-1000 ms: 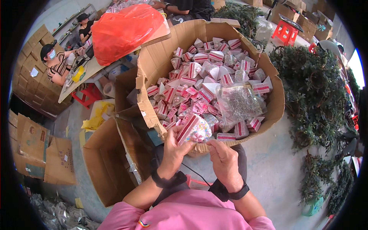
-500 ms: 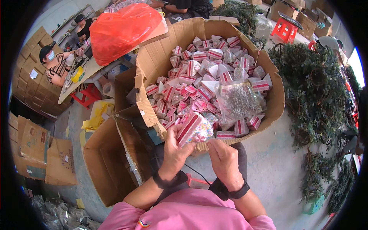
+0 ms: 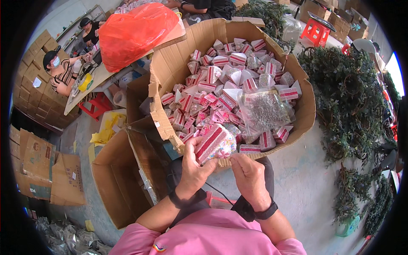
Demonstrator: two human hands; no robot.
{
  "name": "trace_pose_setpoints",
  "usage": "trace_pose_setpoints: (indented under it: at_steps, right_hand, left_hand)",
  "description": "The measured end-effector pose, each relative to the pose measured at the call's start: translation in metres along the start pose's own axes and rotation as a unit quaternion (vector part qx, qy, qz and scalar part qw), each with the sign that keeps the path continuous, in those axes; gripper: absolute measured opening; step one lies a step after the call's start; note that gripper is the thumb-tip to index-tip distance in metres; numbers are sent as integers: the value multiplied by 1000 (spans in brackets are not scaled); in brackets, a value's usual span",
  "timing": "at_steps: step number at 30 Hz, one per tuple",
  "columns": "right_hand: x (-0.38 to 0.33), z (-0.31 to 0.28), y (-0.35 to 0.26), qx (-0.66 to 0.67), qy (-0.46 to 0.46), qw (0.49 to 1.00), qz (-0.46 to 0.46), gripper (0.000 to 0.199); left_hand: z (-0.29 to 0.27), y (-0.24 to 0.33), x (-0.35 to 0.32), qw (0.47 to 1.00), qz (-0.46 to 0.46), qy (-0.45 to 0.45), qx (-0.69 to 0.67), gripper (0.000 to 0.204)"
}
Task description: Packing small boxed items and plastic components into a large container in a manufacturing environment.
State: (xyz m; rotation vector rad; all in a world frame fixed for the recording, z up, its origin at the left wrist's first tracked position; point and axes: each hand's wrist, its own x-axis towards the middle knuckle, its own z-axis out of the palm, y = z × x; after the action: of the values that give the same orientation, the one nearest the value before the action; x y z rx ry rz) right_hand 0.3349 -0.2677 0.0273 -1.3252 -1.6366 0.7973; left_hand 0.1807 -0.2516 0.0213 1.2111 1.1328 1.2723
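An imitation cake slice (image 3: 211, 143), with pink and dark red layers and multicoloured sprinkles, is held at the front rim of a large carton. My left hand (image 3: 192, 166) grips it by one side, thumb below and fingers behind. Beside the slice's lower right corner, my right hand (image 3: 250, 177) is closed with thumb and forefinger pinched together; anything between them is too small to make out. Many similar slices (image 3: 208, 87), several in clear wrap, fill the carton (image 3: 168, 46). On top of them rests a clear bag of thin silvery wire pieces (image 3: 265, 111). Small pink tags (image 3: 219, 115) lie among the slices.
An open carton (image 3: 111, 170) stands on the floor at left, near flattened cardboard (image 3: 63, 170). A red plastic bag (image 3: 136, 36) lies on a table at the back left, where other people sit. Dark green artificial foliage (image 3: 340, 102) is heaped on the right.
The cake slice and my left hand have turned very slightly. My right hand stays pinched in nearly the same place.
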Motion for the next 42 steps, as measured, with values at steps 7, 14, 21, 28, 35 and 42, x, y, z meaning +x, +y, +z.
trace_pose_setpoints:
  at_steps: [7,14,21,28,35,42]
  right_hand:
    - [2,1,3,63,7,997,43,11]
    - [1,5,8,55,12,997,52,11]
    - [2,6,12,52,2,997,61,12]
    - [2,6,12,61,3,995,85,13]
    - [4,6,12,88,0,992,88,11]
    - [2,10,18,139,-10,981,135,14]
  left_hand:
    - [0,-2,0,999,18,-15,23,53]
    - [-6,-10,-1,968,108,18,227,55]
    - [-5,-14,1,973,101,17,209,55]
    - [-7,-20,1,976,89,16,197,54]
    - [-5,-12,5,923,199,11,329,55]
    - [-9,-18,3,937,169,-9,305,60]
